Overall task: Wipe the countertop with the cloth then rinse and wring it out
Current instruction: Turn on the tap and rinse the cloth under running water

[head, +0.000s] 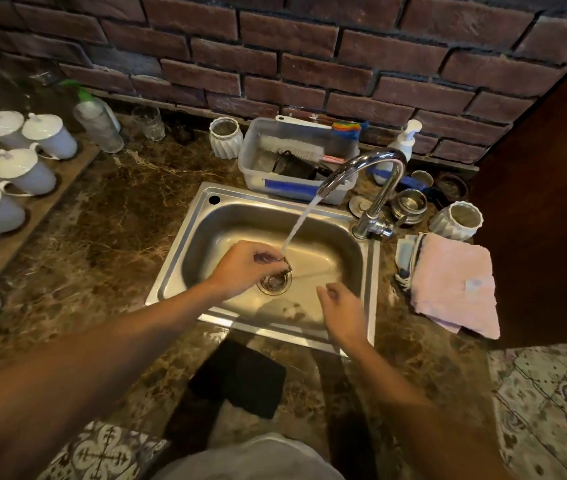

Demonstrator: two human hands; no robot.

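The pink cloth (455, 285) lies folded on the countertop (108, 237) right of the sink (185, 244), in neither hand. A dark cloth (240, 379) lies at the near edge.

The left hand (244, 268) pinches narrowly at something small by the drain strainer (274, 281), under the stream; what it holds I cannot tell. The right hand (342, 311) hangs loosely curled, holding nothing.

Risks: the faucet (372, 174) is running, so splash could wet the counter, and a lifted strainer could let debris down the drain.

Counts: 2 cloths, 2 ribbed white jars (226, 137), 5 lidded white cups (25, 171), 1 plastic tub (295, 157), 1 pump bottle (405, 140).
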